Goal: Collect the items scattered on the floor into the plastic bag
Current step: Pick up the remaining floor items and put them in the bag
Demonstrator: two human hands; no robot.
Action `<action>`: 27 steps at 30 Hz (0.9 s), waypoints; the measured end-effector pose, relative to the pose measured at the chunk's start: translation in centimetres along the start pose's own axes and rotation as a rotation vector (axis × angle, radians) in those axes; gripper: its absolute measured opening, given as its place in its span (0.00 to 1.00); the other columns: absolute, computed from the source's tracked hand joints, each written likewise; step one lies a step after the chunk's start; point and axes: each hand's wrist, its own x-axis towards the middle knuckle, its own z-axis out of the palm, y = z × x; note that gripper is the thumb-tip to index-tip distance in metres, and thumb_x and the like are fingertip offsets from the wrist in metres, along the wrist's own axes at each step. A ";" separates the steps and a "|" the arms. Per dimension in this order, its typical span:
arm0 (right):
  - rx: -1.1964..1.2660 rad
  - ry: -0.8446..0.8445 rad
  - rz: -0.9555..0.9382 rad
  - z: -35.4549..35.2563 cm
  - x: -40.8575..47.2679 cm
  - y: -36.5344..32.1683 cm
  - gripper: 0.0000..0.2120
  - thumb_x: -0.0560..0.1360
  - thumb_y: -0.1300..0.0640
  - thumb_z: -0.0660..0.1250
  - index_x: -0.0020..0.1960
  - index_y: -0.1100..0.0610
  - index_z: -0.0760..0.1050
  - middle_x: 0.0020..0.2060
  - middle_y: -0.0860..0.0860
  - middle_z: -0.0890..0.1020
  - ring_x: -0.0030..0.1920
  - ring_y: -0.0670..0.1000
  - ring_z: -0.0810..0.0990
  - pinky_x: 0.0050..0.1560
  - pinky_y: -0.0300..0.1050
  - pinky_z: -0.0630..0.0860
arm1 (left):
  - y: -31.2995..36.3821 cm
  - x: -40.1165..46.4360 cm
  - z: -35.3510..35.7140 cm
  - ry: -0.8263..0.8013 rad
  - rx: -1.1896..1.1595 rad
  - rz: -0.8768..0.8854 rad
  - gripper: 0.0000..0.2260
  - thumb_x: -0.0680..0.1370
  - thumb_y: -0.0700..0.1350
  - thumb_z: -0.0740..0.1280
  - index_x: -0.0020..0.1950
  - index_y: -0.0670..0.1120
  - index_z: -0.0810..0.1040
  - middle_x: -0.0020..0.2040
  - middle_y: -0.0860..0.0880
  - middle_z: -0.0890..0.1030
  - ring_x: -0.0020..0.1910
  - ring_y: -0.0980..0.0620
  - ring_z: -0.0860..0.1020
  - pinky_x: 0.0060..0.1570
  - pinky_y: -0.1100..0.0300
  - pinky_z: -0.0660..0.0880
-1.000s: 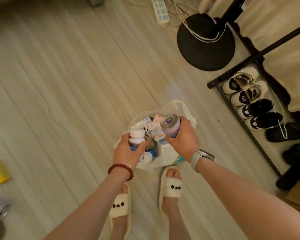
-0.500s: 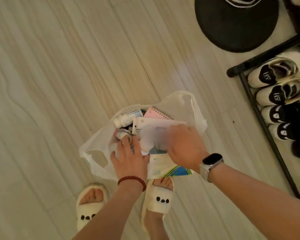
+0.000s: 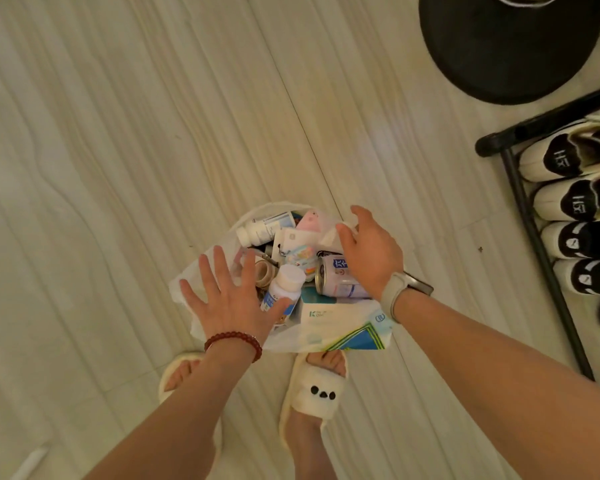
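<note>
A white plastic bag (image 3: 347, 332) lies open on the wooden floor just ahead of my feet. Inside it lie a white pill bottle (image 3: 284, 285), a drink can (image 3: 336, 280) on its side, another white bottle (image 3: 264, 230), a tape roll (image 3: 265, 271), a pink notebook (image 3: 309, 221) and boxes. My left hand (image 3: 231, 299) hovers over the bag's left side with fingers spread, holding nothing. My right hand (image 3: 371, 251) hangs above the bag's right side, fingers apart and empty, partly hiding the can.
A black round stand base (image 3: 510, 50) sits at the top right. A black shoe rack (image 3: 534, 230) with several shoes runs along the right edge. My feet in cream slippers (image 3: 317, 396) stand just behind the bag.
Both hands have let go of the pill bottle and the can, which now lie in the bag. The hands have lifted and spread open.
</note>
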 end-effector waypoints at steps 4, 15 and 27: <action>-0.051 0.081 -0.040 0.2 -3.0 1.2 0.15 0.80 0.52 0.54 0.59 0.58 0.72 0.58 0.57 0.74 0.51 0.62 0.77 0.48 0.51 0.72 | -1.6 0.1 -2.0 0.047 -0.224 -0.354 0.42 0.69 0.61 0.67 0.74 0.47 0.50 0.76 0.41 0.49 0.74 0.40 0.50 0.69 0.39 0.51; 0.122 0.236 -0.061 -6.1 -5.4 -2.2 0.13 0.79 0.54 0.57 0.50 0.61 0.77 0.42 0.62 0.83 0.43 0.63 0.79 0.38 0.46 0.70 | -1.1 -1.3 -10.0 0.124 -0.943 -0.398 0.11 0.79 0.45 0.58 0.43 0.39 0.73 0.37 0.38 0.77 0.34 0.40 0.79 0.27 0.65 0.71; 0.439 0.579 0.112 -11.5 -15.0 -1.8 0.11 0.77 0.57 0.60 0.45 0.64 0.76 0.29 0.55 0.73 0.31 0.55 0.70 0.36 0.44 0.66 | -2.7 -9.7 -16.1 0.284 -0.972 -0.225 0.08 0.77 0.43 0.62 0.39 0.46 0.74 0.30 0.42 0.76 0.32 0.40 0.78 0.38 0.47 0.73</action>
